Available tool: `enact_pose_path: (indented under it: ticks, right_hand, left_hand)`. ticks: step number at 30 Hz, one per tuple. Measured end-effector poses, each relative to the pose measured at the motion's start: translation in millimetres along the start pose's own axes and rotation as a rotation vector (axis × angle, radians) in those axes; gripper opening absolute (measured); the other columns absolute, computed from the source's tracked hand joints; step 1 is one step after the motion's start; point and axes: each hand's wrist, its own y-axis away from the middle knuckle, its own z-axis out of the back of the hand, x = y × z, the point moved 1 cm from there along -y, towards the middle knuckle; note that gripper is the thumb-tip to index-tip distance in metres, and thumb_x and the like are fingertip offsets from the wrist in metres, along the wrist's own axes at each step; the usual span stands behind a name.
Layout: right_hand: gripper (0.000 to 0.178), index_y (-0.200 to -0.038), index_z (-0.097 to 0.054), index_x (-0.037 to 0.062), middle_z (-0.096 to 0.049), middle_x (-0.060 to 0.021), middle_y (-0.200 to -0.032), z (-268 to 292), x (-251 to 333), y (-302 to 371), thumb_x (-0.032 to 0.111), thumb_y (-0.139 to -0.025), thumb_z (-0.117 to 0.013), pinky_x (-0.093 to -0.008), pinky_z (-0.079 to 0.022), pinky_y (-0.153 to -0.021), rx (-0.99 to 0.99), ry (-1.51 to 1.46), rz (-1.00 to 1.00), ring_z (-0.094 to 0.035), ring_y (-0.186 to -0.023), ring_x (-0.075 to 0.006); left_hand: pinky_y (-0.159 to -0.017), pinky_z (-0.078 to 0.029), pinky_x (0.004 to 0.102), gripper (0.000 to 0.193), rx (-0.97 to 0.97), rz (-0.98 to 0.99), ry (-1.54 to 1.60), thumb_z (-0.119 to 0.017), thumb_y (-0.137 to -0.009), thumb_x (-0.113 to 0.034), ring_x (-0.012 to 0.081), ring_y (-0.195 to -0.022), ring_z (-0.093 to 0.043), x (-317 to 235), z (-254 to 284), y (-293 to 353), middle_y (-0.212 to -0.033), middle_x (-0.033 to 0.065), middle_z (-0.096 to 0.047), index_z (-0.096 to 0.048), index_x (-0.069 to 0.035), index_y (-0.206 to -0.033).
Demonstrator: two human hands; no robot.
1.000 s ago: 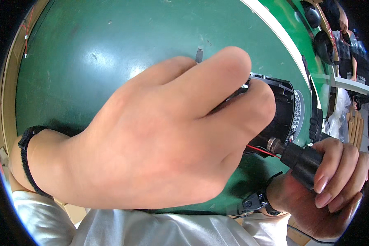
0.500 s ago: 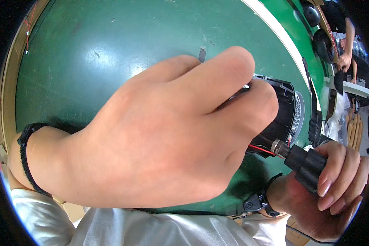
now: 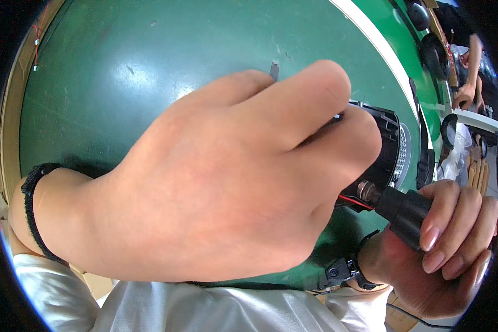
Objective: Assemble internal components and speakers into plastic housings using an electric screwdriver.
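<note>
Large in the foreground, my left hand reaches in from the left with its fingers bent down over a black plastic housing. The fingertips and whatever they pinch are hidden. A perforated grey rim shows along the housing's right side, and a red wire runs at its near edge. Gripped in my right hand at the lower right is a black electric screwdriver. Its metal nose points left into the near side of the housing, close to my left hand's knuckles. The bit's tip cannot be made out.
The green tabletop carries a small dark grey piece beyond my left hand. Thin red wires hang at the far left edge. A black strap lies right of the housing. Another person's hand appears at the upper right.
My right hand has brought the screwdriver a little left and up, closer to the housing. My left hand has shifted slightly to the right. The other person's arm has moved a little.
</note>
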Motion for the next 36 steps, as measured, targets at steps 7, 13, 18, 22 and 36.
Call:
enact_pose_path:
  ticks: [7, 13, 18, 22, 36]
  right_hand:
    - [0.024, -0.075, -0.039, 0.0134, -0.041, 0.0019, -0.062, -3.0, -1.7, 6.7, 0.012, -0.089, -0.059, -0.0251, -0.039, -0.062, -0.003, 0.005, -0.024, -0.039, -0.053, -0.0080]
    - [0.027, -0.074, -0.040, 0.0148, -0.044, 0.0001, -0.061, -11.7, -10.9, 4.6, 0.018, -0.092, -0.059, -0.0264, -0.038, -0.073, 0.108, 0.172, -0.144, -0.040, -0.056, -0.0104]
    - [0.018, -0.085, -0.043, 0.0120, -0.046, 0.0000, -0.062, -1.4, -12.9, -1.0, 0.017, -0.093, -0.059, -0.0269, -0.041, -0.070, 0.063, 0.226, -0.015, -0.042, -0.055, -0.0111]
    - [0.030, -0.113, -0.039, 0.0092, -0.047, 0.0010, -0.064, -10.6, -26.0, -9.3, 0.011, -0.093, -0.061, -0.0288, -0.046, -0.054, 0.082, 0.018, 0.081, -0.048, -0.051, -0.0134]
    - [0.038, -0.129, -0.051, -0.0012, -0.057, -0.0216, -0.128, 52.7, 51.5, 39.2, 0.010, -0.093, -0.058, -0.0417, -0.047, -0.104, -0.109, 0.783, 0.666, -0.058, -0.121, -0.0350]
  left_hand:
    - [-0.069, -0.058, 0.0342, 0.047, -0.001, -0.002, 0.024, -0.068, -0.052, -0.009, 0.0320, -0.089, -0.063, -7.2, -0.5, -3.7, -0.106, 0.0109, -0.067, -0.073, 0.001, -0.098]
    - [-0.068, -0.058, 0.0342, 0.048, 0.006, 0.005, 0.036, -0.068, -0.051, -0.009, 0.0320, -0.088, -0.063, -11.5, -5.2, -6.0, -0.106, 0.0110, -0.066, -0.073, 0.001, -0.098]
    - [-0.067, -0.057, 0.0350, 0.052, -0.043, -0.120, 0.017, -0.067, -0.050, -0.010, 0.0318, -0.089, -0.062, 6.8, -10.2, -16.2, -0.106, 0.0120, -0.065, -0.073, 0.001, -0.100]
    - [-0.081, -0.057, 0.0392, 0.050, 0.301, 0.077, 0.085, -0.073, -0.058, -0.014, 0.0336, -0.106, -0.059, -12.5, 16.4, -21.4, -0.117, 0.0127, -0.061, -0.072, -0.002, -0.107]
    - [-0.096, -0.050, 0.0505, 0.068, 0.293, 0.121, 0.396, -0.080, -0.072, -0.014, 0.0435, -0.123, -0.047, -2.9, 17.3, -22.7, -0.126, 0.0224, -0.048, -0.057, -0.007, -0.136]
